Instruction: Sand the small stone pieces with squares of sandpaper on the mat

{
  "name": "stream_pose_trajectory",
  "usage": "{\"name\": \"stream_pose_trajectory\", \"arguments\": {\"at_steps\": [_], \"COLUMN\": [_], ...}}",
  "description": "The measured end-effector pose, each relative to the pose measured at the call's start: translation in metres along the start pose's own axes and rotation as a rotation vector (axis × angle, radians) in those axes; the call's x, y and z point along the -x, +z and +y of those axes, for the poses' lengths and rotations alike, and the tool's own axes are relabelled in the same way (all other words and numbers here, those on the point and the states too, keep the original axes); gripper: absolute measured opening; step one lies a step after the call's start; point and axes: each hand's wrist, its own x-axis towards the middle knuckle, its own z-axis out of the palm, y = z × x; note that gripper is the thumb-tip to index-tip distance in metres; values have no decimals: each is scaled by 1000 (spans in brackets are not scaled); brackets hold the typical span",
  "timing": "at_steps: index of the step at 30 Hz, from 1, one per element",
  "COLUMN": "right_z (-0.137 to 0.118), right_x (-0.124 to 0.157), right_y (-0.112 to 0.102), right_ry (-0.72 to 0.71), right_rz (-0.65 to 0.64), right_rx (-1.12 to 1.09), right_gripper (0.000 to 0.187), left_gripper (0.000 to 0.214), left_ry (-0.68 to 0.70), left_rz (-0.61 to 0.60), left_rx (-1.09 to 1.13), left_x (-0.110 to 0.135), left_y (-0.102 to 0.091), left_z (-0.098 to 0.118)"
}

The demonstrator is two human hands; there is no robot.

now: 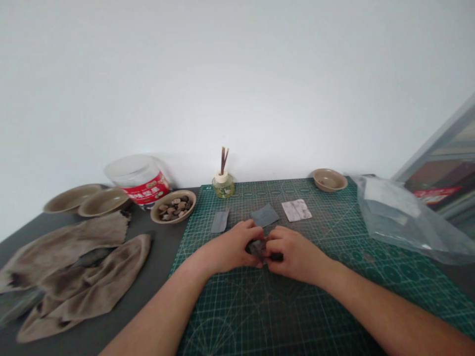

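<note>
Dark piece [256, 247] sits between the two hands, over the middle of the cutting mat [230, 306]; blur hides just what it is. The left hand [241, 244] is curled, thumb and fingertips pinching this piece from its side. The right hand [291, 252] faces it, fingers bent and pressed together on a dark bit [276, 256]; whether that belongs to the same piece cannot be told. The fingertips of both hands nearly meet. Nearest the viewer, the mat's grid shows between the forearms, and its left edge runs up along the dark table [159, 257]. Brown cloths [92, 296] lie heaped left of that edge, well apart from the left forearm. On the right, the grid continues past the right wrist as far as a plastic bag [401, 227], which overlaps the mat's far right side. Just beyond the fingers lies a grey sheet [265, 215], with a narrow sheet [218, 222] to its left and a whitish square [296, 210] to its right. Farther left, a bowl [162, 200] of stones [174, 210] stands beside a red-labelled jar [143, 183]. A reed bottle [223, 187] and a small bowl [329, 179] stand along the mat's far edge, close to the white wall [237, 84].
</note>
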Motion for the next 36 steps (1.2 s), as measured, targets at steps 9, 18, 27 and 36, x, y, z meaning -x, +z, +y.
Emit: {"name": "stream_pose_trajectory", "arguments": {"at_steps": [9, 18, 27, 36], "right_z": [-5, -5, -6, -7], "right_x": [0, 3, 6, 6], "right_y": [5, 4, 2, 3], "right_ry": [36, 52, 131, 37], "right_rz": [31, 19, 45, -22], "right_rx": [33, 92, 62, 47], "right_gripper": [6, 6, 11, 10], "left_gripper": [33, 39, 31, 28], "left_ry": [-24, -23, 35, -13], "left_rz": [15, 26, -1, -14], "left_rx": [-9, -30, -12, -82], "left_x": [0, 1, 9, 7], "left_y": [0, 1, -6, -3], "left_z": [0, -1, 3, 2]}}
